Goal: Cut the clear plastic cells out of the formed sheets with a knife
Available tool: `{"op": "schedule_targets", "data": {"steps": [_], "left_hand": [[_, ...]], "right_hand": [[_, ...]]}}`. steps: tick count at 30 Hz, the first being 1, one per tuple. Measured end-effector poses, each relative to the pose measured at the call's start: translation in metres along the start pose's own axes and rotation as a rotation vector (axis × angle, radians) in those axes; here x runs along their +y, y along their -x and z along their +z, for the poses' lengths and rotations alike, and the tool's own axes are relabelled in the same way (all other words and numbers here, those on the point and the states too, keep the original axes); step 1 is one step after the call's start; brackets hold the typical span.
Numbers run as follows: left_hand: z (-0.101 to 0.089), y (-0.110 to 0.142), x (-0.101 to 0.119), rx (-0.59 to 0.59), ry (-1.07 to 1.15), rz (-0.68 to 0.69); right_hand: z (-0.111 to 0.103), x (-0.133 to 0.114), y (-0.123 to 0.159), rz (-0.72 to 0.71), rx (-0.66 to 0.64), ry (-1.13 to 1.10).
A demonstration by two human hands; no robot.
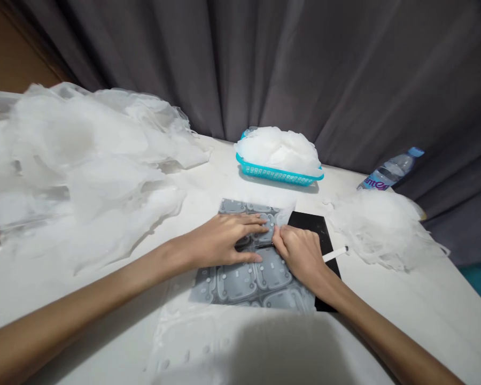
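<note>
Sheet (236, 280) overhangs board's (310, 221) near edge; left hand (226, 238) atop, basket (280, 175) apart.

The right hand's (302, 251) curled fingertips are hidden; its grip cannot be told. That hand covers 1 end of the pen (334, 254). The sheet (236, 280) hides part of the board (310, 220). The right pile (385, 230) covers the bottle's (390, 171) base. The left edge cuts the left pile (76, 160).

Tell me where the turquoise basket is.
In the head view, the turquoise basket sits slightly right of centre, before the gray curtain and beyond the patterned translucent sheet, between the white film pile at left and the bottle at right.
</note>
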State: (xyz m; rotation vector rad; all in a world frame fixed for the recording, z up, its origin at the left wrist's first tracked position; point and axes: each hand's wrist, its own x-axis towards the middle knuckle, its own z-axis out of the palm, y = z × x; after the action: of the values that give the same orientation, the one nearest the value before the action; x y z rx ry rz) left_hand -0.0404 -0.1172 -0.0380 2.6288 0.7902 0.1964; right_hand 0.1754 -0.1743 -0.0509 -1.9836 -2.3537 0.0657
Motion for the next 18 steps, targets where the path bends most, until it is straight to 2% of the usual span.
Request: {"op": "schedule_targets", "data": {"steps": [5,10,18], "left_hand": [[0.001,-0.002,0.001,-0.016,0.026,-0.014],[0.0,-0.004,0.001,0.001,0.045,-0.017],[-0.001,-0.003,0.004,-0.026,0.01,-0.028]], "right_hand": [[-0.002,0.0,0.001,-0.008,0.014,0.018],[-0.005,0.008,0.0,0.042,0.031,0.051],[-0.012,0.014,0.003,0.05,-0.045,0.048]]}}
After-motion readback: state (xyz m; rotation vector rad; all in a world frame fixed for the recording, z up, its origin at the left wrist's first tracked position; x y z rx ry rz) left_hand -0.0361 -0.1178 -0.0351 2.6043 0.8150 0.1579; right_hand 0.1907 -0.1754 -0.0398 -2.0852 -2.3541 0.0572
